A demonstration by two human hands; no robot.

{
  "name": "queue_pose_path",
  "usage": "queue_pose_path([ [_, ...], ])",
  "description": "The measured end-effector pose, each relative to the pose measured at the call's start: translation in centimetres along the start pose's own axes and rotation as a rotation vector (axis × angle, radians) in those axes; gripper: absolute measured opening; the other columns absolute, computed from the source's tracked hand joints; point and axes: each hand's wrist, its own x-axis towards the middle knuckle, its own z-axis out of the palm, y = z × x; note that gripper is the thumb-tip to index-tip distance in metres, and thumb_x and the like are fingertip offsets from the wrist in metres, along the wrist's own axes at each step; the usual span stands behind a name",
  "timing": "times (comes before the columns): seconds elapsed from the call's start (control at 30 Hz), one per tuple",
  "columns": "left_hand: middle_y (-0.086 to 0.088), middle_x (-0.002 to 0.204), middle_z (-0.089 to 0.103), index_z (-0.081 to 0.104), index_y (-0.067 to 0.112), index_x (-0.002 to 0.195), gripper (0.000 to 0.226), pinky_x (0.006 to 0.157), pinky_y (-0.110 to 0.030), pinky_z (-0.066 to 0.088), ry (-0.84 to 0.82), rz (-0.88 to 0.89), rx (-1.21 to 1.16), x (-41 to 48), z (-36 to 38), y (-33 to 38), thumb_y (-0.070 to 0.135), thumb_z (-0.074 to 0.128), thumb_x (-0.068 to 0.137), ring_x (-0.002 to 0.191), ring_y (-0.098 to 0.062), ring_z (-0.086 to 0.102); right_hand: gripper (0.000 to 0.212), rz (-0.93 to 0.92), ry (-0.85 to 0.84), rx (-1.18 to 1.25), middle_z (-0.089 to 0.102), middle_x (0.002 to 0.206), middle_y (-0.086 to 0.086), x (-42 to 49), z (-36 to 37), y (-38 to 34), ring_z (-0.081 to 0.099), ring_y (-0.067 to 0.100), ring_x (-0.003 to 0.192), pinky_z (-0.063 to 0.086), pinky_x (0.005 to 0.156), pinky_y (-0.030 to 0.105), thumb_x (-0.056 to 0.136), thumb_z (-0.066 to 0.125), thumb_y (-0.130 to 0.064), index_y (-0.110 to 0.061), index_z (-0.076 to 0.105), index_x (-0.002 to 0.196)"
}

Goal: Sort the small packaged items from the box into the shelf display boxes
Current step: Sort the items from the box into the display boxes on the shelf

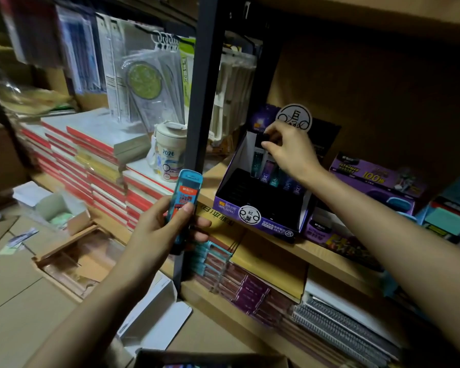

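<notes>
At the front edge of the wooden shelf, the right hand pinches a slim dark pack inside the purple cardboard display box. The left hand grips a flat blue rectangular packet beside the black metal post.

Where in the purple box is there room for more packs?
The box's front and left are bare, beside the packs under the right hand. Bare shelf lies between post and box. Right of it is crowded.
</notes>
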Motion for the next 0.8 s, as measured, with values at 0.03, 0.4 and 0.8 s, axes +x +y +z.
queue_pose_path([
  [0.03,-0.006,0.087,0.074,0.058,0.023,0.106,0.027,0.055,-0.018,0.052,0.004,0.005,0.007,-0.04,0.08,-0.03,0.034,0.052,0.083,0.070,-0.014,0.070,0.020,0.003,0.006,0.007,0.062,0.091,-0.002,0.06,0.01,-0.10,0.059,0.019,0.086,0.051,0.080,0.042,0.086,0.065,-0.019,-0.017,0.058,0.104],
  [0.4,0.010,0.085,0.071,0.062,0.027,0.106,0.028,0.055,-0.016,0.048,0.062,0.013,0.166,0.24,-0.21,-0.63,0.041,0.052,0.083,0.076,0.000,0.065,0.017,0.007,0.017,-0.073,0.064,0.085,0.009,0.76,0.60,-0.37,0.060,0.028,0.081,0.051,0.073,0.044,0.085,0.065,-0.016,-0.013,0.052,0.096],
  [0.8,0.011,0.082,0.071,0.062,0.029,0.101,0.029,0.051,-0.011,0.047,0.034,0.032,0.136,0.24,0.48,-0.61,0.043,0.053,0.078,0.073,0.001,0.066,0.023,-0.179,0.008,-0.591,0.054,0.114,0.017,0.71,0.63,0.23,0.042,0.034,0.113,0.038,0.088,0.043,0.090,0.054,-0.017,-0.003,0.062,0.107],
])
